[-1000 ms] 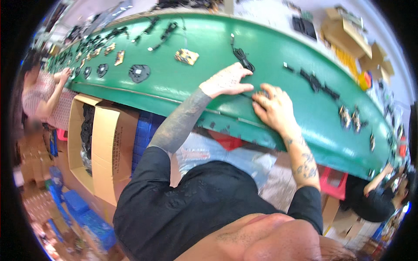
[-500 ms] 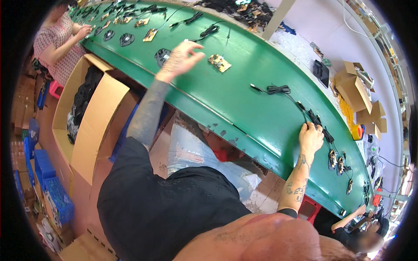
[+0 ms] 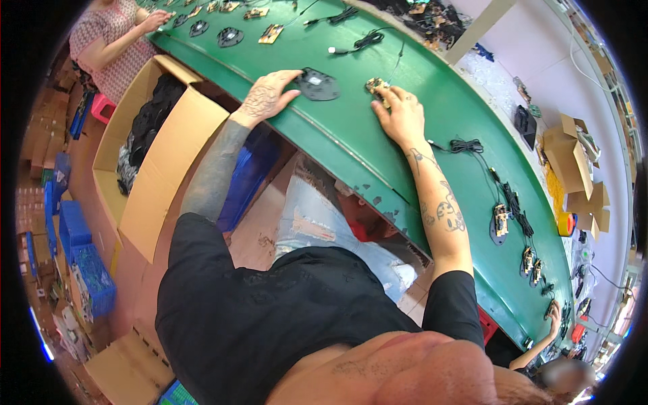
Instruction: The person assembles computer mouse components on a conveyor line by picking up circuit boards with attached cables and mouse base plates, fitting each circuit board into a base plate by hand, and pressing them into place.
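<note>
A black rounded plastic base (image 3: 318, 84), shaped like the bottom of a computer mouse, lies on the green work surface (image 3: 351, 145). My left hand (image 3: 266, 96) is at its left edge, thumb and forefinger apart, fingertips touching or nearly touching the rim. Farther right, my right hand (image 3: 403, 116) has its fingers closed over a small tan circuit board (image 3: 376, 85), partly hidden by them. A thin cable (image 3: 399, 57) runs away from that board. Near my right forearm, another circuit board (image 3: 500, 219) rests on a black base (image 3: 498, 236).
Coiled black cables (image 3: 466, 146) and more boards (image 3: 271, 34) and bases (image 3: 230, 37) line the belt. An open carton (image 3: 172, 172) with black parts stands at left. One person (image 3: 115, 40) works at far left, another (image 3: 553, 324) at lower right. A post (image 3: 479, 32) rises beyond the belt.
My right hand has moved left from the cables to the circuit board. My left hand has come down beside the black base. The whole view has shifted slightly.
</note>
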A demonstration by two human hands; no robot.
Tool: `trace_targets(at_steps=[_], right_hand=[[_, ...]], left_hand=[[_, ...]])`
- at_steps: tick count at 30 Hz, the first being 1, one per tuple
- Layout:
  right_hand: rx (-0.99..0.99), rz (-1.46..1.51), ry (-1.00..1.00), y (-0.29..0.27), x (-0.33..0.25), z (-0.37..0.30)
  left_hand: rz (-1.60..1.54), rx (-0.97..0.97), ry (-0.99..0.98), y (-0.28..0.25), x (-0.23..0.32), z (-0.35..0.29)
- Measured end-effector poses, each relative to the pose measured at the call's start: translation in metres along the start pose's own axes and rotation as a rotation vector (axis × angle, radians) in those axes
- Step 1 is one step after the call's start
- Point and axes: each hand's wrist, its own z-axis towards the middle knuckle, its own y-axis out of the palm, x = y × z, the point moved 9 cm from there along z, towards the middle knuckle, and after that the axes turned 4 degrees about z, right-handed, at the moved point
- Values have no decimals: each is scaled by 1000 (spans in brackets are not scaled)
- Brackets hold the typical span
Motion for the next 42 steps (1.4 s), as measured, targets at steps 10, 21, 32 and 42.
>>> trace_targets(at_steps=[10,21,32,42], right_hand=[[86,66,9,-57,73,-60],[232,671,513,-106,110,-150],[299,1389,679,-69,120,-154],[323,1348,658,-80,112,-150]], left_hand=[[-202,0,294,18,149,-14],[-184,-120,486,38,253,-19],[-113,-116,450,52,284,-6],[-42,-106,365,72,310,5]])
